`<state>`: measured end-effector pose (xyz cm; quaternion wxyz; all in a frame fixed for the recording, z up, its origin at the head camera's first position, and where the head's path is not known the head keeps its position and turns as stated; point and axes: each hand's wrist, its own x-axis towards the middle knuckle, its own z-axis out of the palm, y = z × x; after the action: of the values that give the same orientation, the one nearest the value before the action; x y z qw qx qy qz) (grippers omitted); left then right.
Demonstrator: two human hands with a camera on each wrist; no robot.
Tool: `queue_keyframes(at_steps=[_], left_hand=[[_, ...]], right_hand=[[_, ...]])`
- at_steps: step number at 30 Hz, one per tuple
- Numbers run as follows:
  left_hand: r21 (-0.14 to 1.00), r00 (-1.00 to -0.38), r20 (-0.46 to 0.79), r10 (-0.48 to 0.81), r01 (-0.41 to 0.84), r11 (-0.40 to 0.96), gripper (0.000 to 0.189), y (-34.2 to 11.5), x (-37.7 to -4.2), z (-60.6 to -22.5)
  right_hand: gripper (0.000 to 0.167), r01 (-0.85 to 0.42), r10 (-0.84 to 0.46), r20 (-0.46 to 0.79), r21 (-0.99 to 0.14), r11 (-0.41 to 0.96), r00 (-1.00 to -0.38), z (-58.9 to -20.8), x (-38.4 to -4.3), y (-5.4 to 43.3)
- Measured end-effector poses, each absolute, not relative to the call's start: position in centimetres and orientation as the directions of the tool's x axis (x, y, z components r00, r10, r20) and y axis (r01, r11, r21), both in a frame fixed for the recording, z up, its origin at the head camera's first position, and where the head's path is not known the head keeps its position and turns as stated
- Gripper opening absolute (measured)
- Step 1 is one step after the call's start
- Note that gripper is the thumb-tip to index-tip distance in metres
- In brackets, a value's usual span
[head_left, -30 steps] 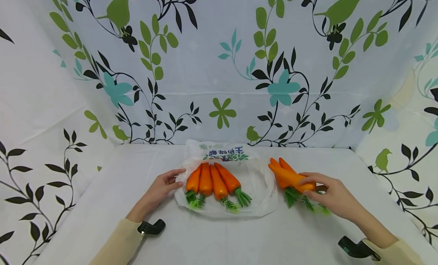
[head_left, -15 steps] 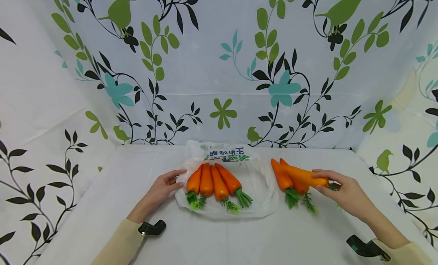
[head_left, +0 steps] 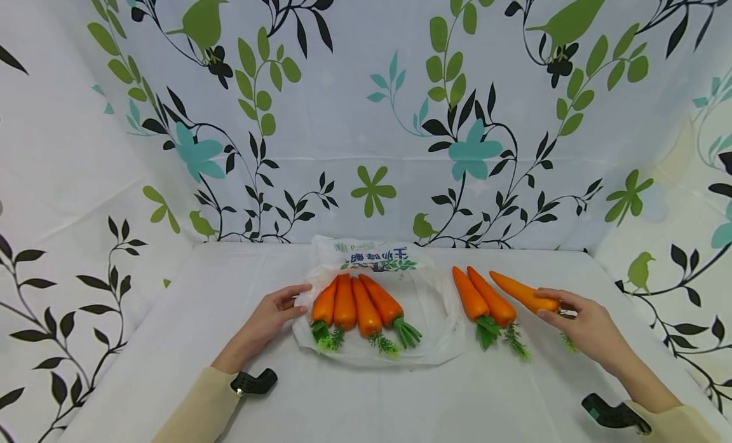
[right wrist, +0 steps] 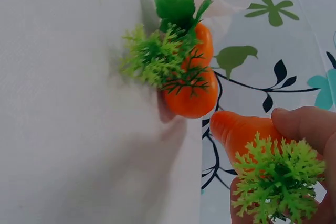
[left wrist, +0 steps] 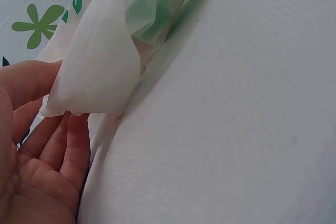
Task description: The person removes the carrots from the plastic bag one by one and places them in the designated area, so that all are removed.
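My right hand [head_left: 583,319] grips a toy carrot [head_left: 517,292] by its thick leafy end, the tip pointing up and left. Its frilly light-green top [right wrist: 278,179] shows in the right wrist view. Just left of it, two more carrots [head_left: 492,297] lie side by side on the table. A white plastic bag [head_left: 437,316] lies flat in the middle, with several carrots [head_left: 354,303] fanned out over it, green tops toward me. At the bag's left edge my left hand [head_left: 277,313] pinches the thin plastic, thumb on one side and fingers [left wrist: 76,140] on the other.
The table [head_left: 366,398] is covered in white cloth. Behind it hangs a curtain [head_left: 343,112] printed with leaves and birds. Dark wrist cameras [head_left: 254,381] are strapped to both forearms.
My right hand has moved right with its carrot, from over the two right-hand carrots to beside them. My left hand and the bag have stayed in place.
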<state>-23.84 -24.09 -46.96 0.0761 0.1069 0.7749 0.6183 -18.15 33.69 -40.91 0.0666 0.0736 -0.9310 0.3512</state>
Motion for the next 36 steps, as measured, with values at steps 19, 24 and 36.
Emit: queue_keyframes(at_steps=[19, 24, 36], left_hand=[[0.976, -0.963, 0.014, 0.268, 0.072, 0.207, 0.051, -24.0, -23.7, -46.9], [0.974, -0.963, 0.016, 0.268, 0.076, 0.215, 0.051, -24.0, -23.7, -46.9], [0.974, -0.963, 0.016, 0.27, 0.076, 0.213, 0.051, -24.3, -23.9, -47.1]], right_hand=[[0.049, -0.132, -0.081, 0.107, -0.663, 0.736, -0.991, -43.8, -19.2, 34.3], [0.046, -0.13, -0.087, 0.097, -0.687, 0.715, -0.991, -43.9, -19.2, 33.9], [0.047, -0.134, -0.106, 0.082, -0.669, 0.731, -0.991, -44.8, -19.9, 33.7]])
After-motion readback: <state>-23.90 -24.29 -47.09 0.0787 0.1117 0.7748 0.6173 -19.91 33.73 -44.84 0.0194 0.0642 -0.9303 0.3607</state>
